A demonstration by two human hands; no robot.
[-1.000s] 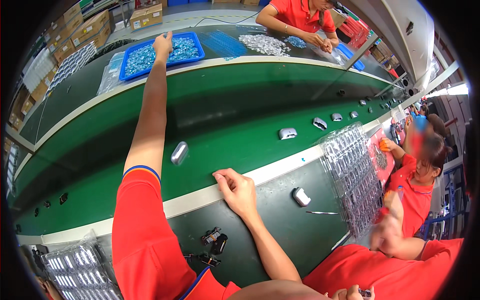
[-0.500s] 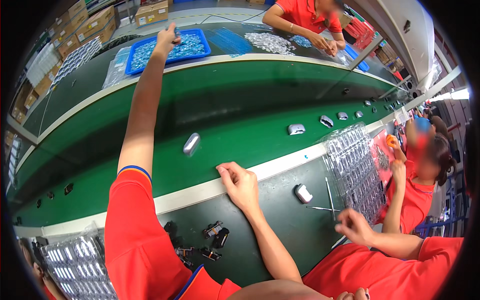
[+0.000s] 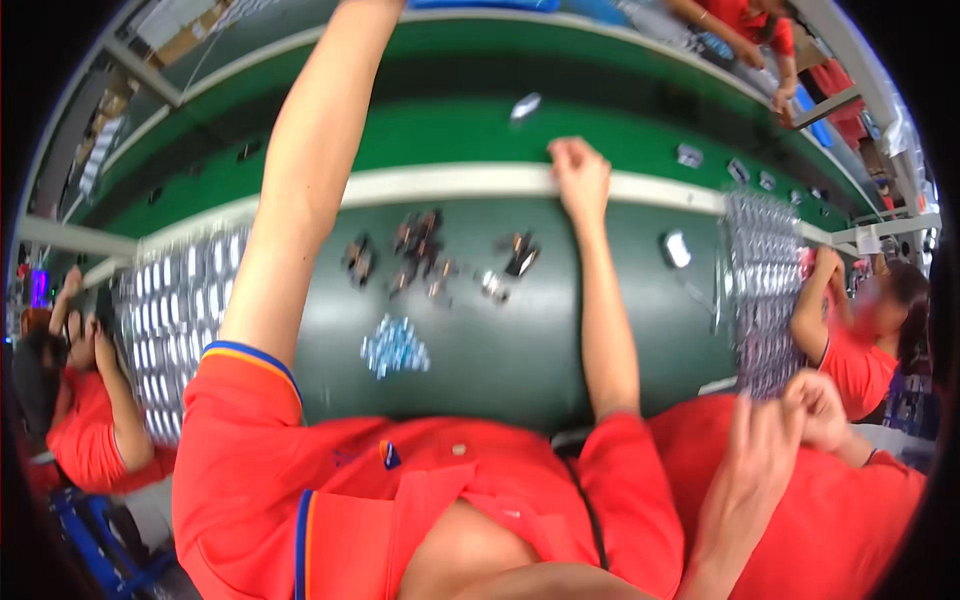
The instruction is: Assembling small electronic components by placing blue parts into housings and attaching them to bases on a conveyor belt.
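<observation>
My left arm [image 3: 325, 150] stretches away over the green conveyor belt, and its hand lies past the top edge of the picture. My right hand [image 3: 582, 175] rests with curled fingers at the belt's pale near rail [image 3: 460, 181]. It is blurred, and what its fingers hold, if anything, is hidden. Between my arms, a cluster of small black and metallic parts [image 3: 418, 240] lies on the dark worktop [image 3: 490, 370]. Nearer to me is a small heap of bluish, clear pieces [image 3: 395, 347]. A rounded silver-grey case [image 3: 525, 107] sits on the belt beyond my right hand.
Right of my right forearm stands a small white case [image 3: 677, 250]. Clear plastic blister trays rise at the right [image 3: 765, 290] and left [image 3: 180, 330]. A co-worker's hands [image 3: 765, 440] are close by at the lower right. More cases [image 3: 738, 170] lie along the belt.
The view has tipped downward, bringing the worktop, the bluish heap and my torso into sight. My left hand, earlier over the blue tray of bluish pieces, has left the picture. My right hand stays curled by the rail.
</observation>
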